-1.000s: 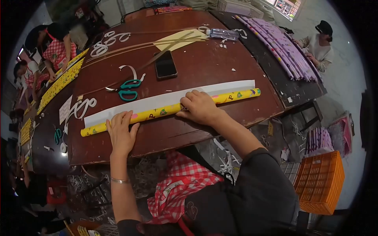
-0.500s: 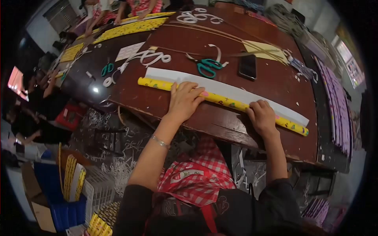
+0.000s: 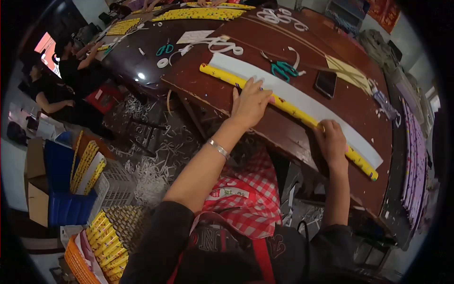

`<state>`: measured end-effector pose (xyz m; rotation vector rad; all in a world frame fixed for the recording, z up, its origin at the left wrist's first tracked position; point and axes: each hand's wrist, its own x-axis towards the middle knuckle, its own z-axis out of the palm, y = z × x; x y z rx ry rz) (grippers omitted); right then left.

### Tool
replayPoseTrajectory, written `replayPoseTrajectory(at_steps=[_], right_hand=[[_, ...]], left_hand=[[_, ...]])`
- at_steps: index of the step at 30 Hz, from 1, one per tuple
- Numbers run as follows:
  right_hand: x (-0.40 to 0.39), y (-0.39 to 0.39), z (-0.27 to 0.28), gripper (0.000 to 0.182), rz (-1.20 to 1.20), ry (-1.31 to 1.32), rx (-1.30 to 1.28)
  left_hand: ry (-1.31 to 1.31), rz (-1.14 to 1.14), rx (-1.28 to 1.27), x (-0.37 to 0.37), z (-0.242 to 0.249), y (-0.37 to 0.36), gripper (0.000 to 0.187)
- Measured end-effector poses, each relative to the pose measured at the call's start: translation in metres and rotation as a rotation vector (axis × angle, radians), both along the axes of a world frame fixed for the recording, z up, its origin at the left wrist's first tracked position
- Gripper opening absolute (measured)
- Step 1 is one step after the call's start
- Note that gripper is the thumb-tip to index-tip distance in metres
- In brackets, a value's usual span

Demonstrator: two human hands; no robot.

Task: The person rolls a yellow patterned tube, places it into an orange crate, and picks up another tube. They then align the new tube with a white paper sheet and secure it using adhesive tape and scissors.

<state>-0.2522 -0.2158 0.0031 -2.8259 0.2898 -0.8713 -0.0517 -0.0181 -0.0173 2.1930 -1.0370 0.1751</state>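
A long yellow printed paper roll (image 3: 295, 112) lies slantwise near the table's front edge, a white strip of its sheet (image 3: 302, 97) spread flat along the far side. My left hand (image 3: 250, 105) rests on the roll left of its middle, fingers spread and pointing away from me. Over the right part of the roll, my right hand (image 3: 332, 141) is curled, its fingers together; the thumb is mostly hidden. Just past the white strip are green-handled scissors (image 3: 283, 70) and a black phone (image 3: 325, 84).
White tape coils (image 3: 227, 46) and a pale yellow sheet (image 3: 347, 71) lie farther back. Purple rolls (image 3: 412, 165) stand along the right. Bundled yellow rolls (image 3: 106, 246), a white crate (image 3: 113, 187) and a blue bin (image 3: 71, 208) are at lower left. Co-workers (image 3: 71, 61) sit at left.
The view has swung left, so table and roll appear farther right and more steeply slanted. Both hands are still on the roll; the left hand's fingers look more spread.
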Motion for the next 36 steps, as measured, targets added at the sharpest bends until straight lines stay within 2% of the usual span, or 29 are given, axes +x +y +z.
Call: replayPoseTrajectory(at_steps=[5, 7, 11, 16, 19, 22, 25, 30, 36], right_hand=[[0.003, -0.012, 0.013, 0.025, -0.059, 0.215, 0.081], [0.005, -0.016, 0.014, 0.028, 0.011, 0.315, 0.071], [0.006, -0.019, 0.003, 0.031, 0.054, 0.178, 0.061], [0.006, -0.015, 0.005, 0.026, 0.054, 0.17, 0.108], [0.006, -0.012, 0.001, 0.026, 0.053, 0.12, 0.089], [0.004, -0.012, -0.004, 0.028, 0.042, 0.065, 0.056], [0.006, -0.011, -0.008, 0.031, 0.028, 0.032, 0.024], [0.006, -0.008, -0.001, 0.03, -0.024, 0.044, -0.02], [0.01, -0.004, 0.0, 0.03, -0.058, 0.062, -0.059]], left_hand=[[-0.163, 0.05, -0.001, 0.009, -0.015, -0.002, 0.024], [-0.183, 0.06, 0.036, 0.01, -0.014, -0.001, 0.024], [-0.185, 0.041, -0.073, 0.018, -0.021, 0.0, 0.023], [-0.177, 0.0, -0.15, 0.021, -0.022, 0.004, 0.02], [-0.163, 0.018, -0.119, 0.018, -0.02, 0.007, 0.019], [-0.308, 0.089, 0.065, 0.015, -0.016, 0.008, 0.018], [-0.331, -0.114, 0.016, 0.033, -0.012, 0.007, 0.014], [-0.174, -0.183, 0.025, 0.034, -0.004, 0.004, 0.019], [-0.238, -0.173, -0.024, 0.03, -0.01, 0.002, 0.031]])
